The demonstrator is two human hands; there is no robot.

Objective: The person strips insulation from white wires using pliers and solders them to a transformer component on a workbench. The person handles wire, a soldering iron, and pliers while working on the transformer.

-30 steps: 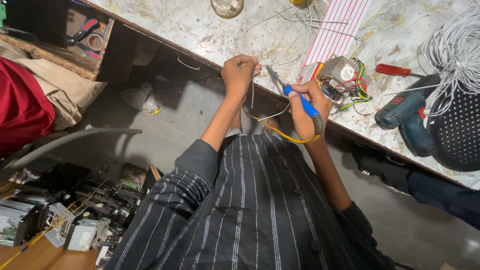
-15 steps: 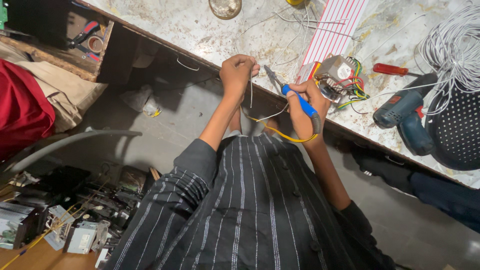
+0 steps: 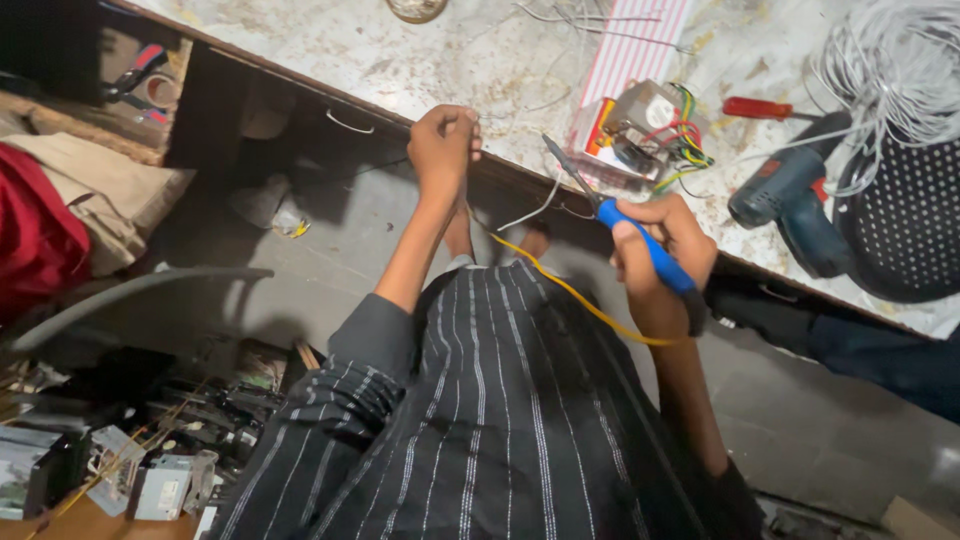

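The left hand (image 3: 443, 150) is curled into a fist, pinching the end of a thin yellow wire (image 3: 575, 295) above the near edge of the desk (image 3: 450, 60). The right hand (image 3: 660, 255) is closed around the blue handle of a pair of pliers (image 3: 620, 225), whose dark tip points up and left toward the desk's edge. The yellow wire runs from the left fist down and right, across the striped dark shirt (image 3: 480, 420), and loops under the right wrist. The two hands are apart, the left one farther and to the left. Just beyond the pliers' tip on the desk sits a small transformer (image 3: 640, 125) with red, yellow and green leads, resting on a white striped sheet (image 3: 630, 50). To the right lie a red-handled screwdriver (image 3: 760, 108), a blue cordless drill (image 3: 785, 200), a black perforated basket (image 3: 905, 220) and a bundle of white wire (image 3: 890, 70). Far left is a red cloth (image 3: 35, 240).
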